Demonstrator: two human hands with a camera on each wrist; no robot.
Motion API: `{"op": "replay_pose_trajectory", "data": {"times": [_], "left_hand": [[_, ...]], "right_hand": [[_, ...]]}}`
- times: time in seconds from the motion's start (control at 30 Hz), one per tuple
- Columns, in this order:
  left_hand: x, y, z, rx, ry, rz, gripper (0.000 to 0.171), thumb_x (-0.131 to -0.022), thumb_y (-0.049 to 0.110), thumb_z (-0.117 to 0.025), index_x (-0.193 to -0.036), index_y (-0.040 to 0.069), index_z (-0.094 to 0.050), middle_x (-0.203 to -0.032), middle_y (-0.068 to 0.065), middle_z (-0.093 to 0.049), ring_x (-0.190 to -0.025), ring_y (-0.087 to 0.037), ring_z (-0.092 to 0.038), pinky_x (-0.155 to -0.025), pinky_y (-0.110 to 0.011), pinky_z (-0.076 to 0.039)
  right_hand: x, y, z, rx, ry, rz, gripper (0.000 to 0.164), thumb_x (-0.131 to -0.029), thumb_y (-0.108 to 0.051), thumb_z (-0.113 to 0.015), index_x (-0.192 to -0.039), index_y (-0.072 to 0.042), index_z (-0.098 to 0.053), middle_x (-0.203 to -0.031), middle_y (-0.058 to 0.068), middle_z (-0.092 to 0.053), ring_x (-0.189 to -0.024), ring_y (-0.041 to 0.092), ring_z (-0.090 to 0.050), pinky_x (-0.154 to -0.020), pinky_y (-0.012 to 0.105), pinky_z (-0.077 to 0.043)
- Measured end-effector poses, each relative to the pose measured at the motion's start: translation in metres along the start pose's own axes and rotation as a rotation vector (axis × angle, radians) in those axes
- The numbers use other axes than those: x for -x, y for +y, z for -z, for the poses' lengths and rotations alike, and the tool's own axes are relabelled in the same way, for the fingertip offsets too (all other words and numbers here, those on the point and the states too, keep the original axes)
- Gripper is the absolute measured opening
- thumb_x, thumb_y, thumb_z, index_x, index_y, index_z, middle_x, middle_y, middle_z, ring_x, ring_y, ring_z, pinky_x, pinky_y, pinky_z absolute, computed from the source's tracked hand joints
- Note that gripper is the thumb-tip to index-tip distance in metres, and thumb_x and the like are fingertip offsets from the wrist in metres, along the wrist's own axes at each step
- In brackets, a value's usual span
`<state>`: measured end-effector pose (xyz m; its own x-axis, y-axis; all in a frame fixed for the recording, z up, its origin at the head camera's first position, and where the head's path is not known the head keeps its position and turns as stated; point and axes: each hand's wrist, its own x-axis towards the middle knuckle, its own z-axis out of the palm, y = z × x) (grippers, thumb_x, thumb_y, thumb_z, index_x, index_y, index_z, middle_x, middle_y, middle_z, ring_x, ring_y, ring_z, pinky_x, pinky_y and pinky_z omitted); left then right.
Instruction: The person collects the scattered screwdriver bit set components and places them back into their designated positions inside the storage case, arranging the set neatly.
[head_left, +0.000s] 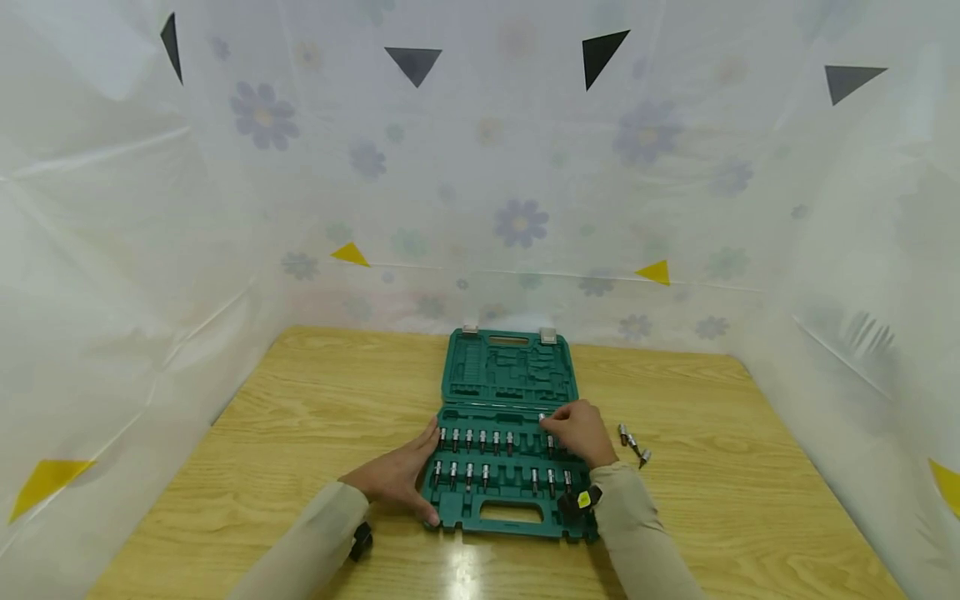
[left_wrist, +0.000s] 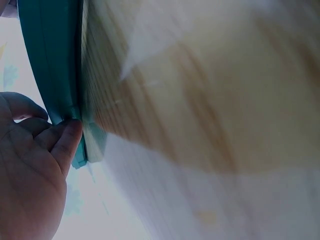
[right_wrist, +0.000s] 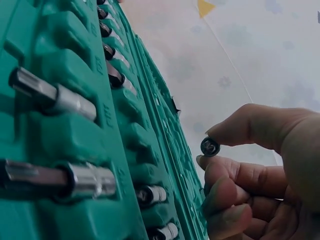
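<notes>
A green tool case (head_left: 510,527) lies unfolded on the table, with rows of silver and dark bit sockets (head_left: 470,473) in its near half. My right hand (head_left: 581,432) is over the right part of that half. Between its thumb and index finger it pinches a bit socket (right_wrist: 210,146), seen end-on in the right wrist view, apart from the case. Along the case's left side rests my left hand (head_left: 401,473), thumb spread toward the front corner. The left wrist view shows its fingers touching the case edge (left_wrist: 55,60).
Three loose bit sockets (head_left: 632,443) lie on the wooden table (head_left: 300,400) right of the case. The far half, the lid (head_left: 510,367), lies folded back with moulded recesses. Flower-patterned sheeting (head_left: 517,167) encloses the table at the back and sides.
</notes>
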<state>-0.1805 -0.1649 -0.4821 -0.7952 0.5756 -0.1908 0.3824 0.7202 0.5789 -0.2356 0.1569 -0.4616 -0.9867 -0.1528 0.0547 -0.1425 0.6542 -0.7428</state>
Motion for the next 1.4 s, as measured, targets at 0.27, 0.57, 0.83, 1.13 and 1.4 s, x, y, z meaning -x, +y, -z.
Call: {"op": "replay_pose_trajectory", "data": {"times": [0.27,0.57,0.83,1.13,1.4], "left_hand": [[0.000,0.000,0.000,-0.001,0.000,-0.001,0.133,-0.065,0.056,-0.083,-0.154,0.000,-0.002,-0.160,-0.015,0.010,-0.145,-0.034,-0.011,-0.112,-0.050,-0.026],[0.001,0.001,0.000,0.000,-0.003,-0.008,0.132,-0.065,0.056,-0.083,-0.154,0.000,-0.002,-0.160,-0.016,0.010,-0.145,-0.034,-0.011,-0.111,-0.050,-0.027],[0.001,0.000,-0.001,0.007,0.001,-0.010,0.132,-0.065,0.056,-0.083,-0.153,0.000,-0.002,-0.160,-0.016,0.010,-0.145,-0.034,-0.010,-0.112,-0.050,-0.026],[0.000,0.000,0.000,0.005,0.000,-0.001,0.132,-0.065,0.055,-0.083,-0.154,0.000,-0.002,-0.160,-0.015,0.011,-0.145,-0.033,-0.009,-0.112,-0.050,-0.025],[0.001,0.001,0.000,0.009,0.001,-0.006,0.132,-0.065,0.055,-0.083,-0.154,0.000,-0.002,-0.160,-0.015,0.011,-0.145,-0.033,-0.009,-0.112,-0.050,-0.026]], "right_hand": [[0.001,-0.010,-0.007,0.024,-0.030,0.010,0.024,-0.087,-0.014,-0.070,-0.065,-0.004,-0.072,-0.050,0.005,-0.056,-0.042,0.014,-0.047,-0.044,0.031,-0.040],[0.003,-0.014,-0.014,0.099,-0.079,0.048,0.033,-0.087,-0.014,-0.070,-0.056,-0.005,-0.067,-0.041,-0.003,-0.046,-0.036,0.012,-0.042,-0.040,0.028,-0.039],[0.005,-0.015,-0.021,0.141,-0.086,0.080,0.040,-0.087,-0.014,-0.070,-0.049,-0.004,-0.061,-0.037,-0.007,-0.035,-0.032,0.008,-0.038,-0.037,0.026,-0.038],[0.004,-0.017,-0.025,0.198,-0.075,0.073,0.053,-0.087,-0.017,-0.072,-0.041,-0.015,-0.045,-0.034,-0.007,-0.033,-0.028,0.007,-0.038,-0.037,0.027,-0.042],[0.004,-0.023,-0.026,0.244,-0.097,0.060,0.051,-0.085,-0.016,-0.072,-0.041,-0.013,-0.048,-0.034,-0.006,-0.037,-0.028,0.007,-0.038,-0.034,0.026,-0.040]]}}
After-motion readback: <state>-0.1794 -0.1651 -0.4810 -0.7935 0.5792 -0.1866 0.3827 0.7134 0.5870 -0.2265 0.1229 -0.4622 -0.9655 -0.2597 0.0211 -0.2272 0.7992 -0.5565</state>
